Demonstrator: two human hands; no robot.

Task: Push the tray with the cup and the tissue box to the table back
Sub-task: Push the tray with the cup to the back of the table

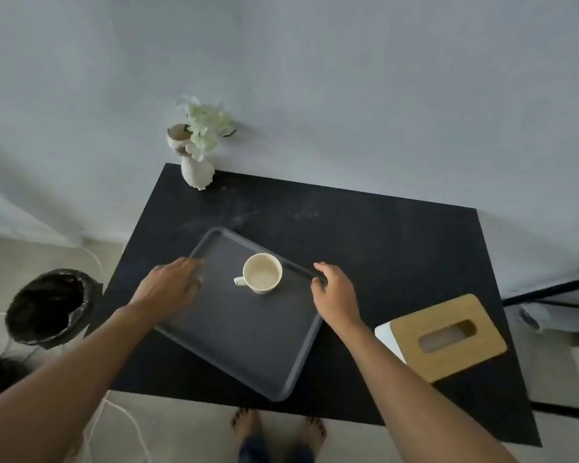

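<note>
Both hands on grey tray (248, 345): left hand (171, 289) flat on left rim, right hand (331, 295) gripping right rim. Cream cup (262, 273) aboard; tissue box (445, 335) right of tray, on desk (381, 228). Push to back unfinished.

cup (262, 273) on tray (244, 335) | tissue box (447, 337) right of tray | vase (197, 168) behind

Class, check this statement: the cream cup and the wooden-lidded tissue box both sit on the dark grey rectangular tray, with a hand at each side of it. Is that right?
Not quite. The head view shows only the cream cup on the dark grey rectangular tray; the wooden-lidded tissue box sits on the black table, to the tray's right. The left hand and right hand are at the tray's sides.
</note>
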